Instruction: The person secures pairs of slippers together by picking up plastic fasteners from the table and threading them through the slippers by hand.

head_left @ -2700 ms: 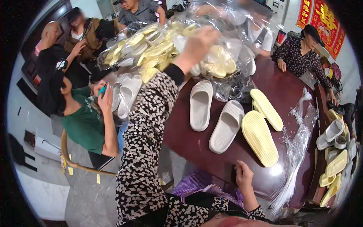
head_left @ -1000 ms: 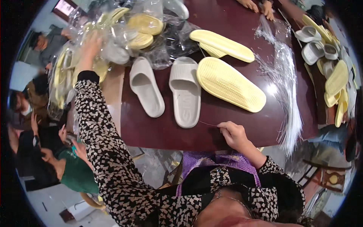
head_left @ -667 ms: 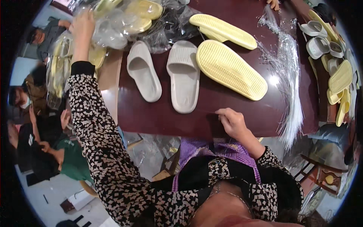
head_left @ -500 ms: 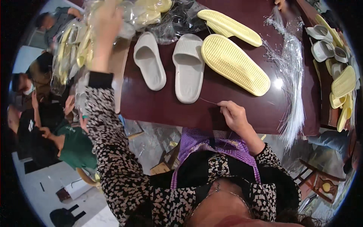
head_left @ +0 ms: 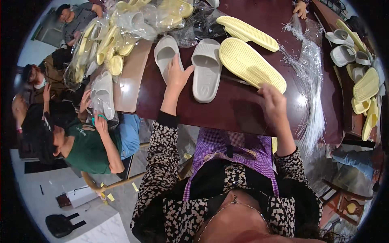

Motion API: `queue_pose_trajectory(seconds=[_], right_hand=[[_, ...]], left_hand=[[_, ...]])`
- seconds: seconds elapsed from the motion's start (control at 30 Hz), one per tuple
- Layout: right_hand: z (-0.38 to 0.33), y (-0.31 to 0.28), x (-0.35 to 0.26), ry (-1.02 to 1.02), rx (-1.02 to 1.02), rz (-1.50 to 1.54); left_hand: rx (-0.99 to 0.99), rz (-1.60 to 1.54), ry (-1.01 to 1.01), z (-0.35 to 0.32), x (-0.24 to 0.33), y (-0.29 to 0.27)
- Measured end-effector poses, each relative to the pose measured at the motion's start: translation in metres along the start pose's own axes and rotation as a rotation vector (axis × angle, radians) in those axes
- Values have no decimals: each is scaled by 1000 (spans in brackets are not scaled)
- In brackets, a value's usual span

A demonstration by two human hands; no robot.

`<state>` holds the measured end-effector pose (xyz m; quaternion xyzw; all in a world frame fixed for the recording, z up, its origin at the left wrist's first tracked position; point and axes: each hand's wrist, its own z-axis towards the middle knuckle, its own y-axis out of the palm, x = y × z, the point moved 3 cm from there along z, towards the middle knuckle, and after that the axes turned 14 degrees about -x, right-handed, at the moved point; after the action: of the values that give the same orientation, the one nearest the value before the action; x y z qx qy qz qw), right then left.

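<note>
Two grey slippers stand sole-down before me, a left grey slipper (head_left: 165, 49) and a right grey slipper (head_left: 206, 79). My left hand (head_left: 175, 79) lies over the left one, fingers stretched and thumb apart, covering its heel end. Two yellow slippers lie beside them, a near yellow slipper (head_left: 249, 62) sole-up and a far yellow slipper (head_left: 247, 32) on its side. Close to the near one's heel, my right hand (head_left: 273, 101) is closed and slightly blurred, with a faint thin strand (head_left: 239, 80) running toward its fingers.
A bundle of clear plastic strands (head_left: 314, 93) hangs over the edge of the dark red table (head_left: 182, 109). Bagged slippers (head_left: 133, 24) pile up at far left; loose slippers (head_left: 366, 85) sit at right. Co-workers, one in a green shirt (head_left: 91, 148), work at left.
My left hand has come back from the bagged pile to the left grey slipper. My right hand has moved right and up toward the yellow slipper. A co-worker's bagged grey slippers now show at left.
</note>
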<state>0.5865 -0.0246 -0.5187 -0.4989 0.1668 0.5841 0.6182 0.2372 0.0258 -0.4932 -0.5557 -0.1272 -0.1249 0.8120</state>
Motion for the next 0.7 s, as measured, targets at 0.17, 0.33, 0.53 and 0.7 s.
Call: queue_pose_trajectory(seconds=[0.17,0.33,0.53,0.7], right_hand=[[6,-37,2,37,216,-195],[23,-47,37,-7,320,-548],[42,-28,45,458,48,-371],[44,-31,52,197,205,-37]], left_hand=[[-92,145,-8,27,18,4],[-166,4,-68,38,2,12],[-118,-8,-94,39,-1,20],[-100,20,-22,39,-14,39]])
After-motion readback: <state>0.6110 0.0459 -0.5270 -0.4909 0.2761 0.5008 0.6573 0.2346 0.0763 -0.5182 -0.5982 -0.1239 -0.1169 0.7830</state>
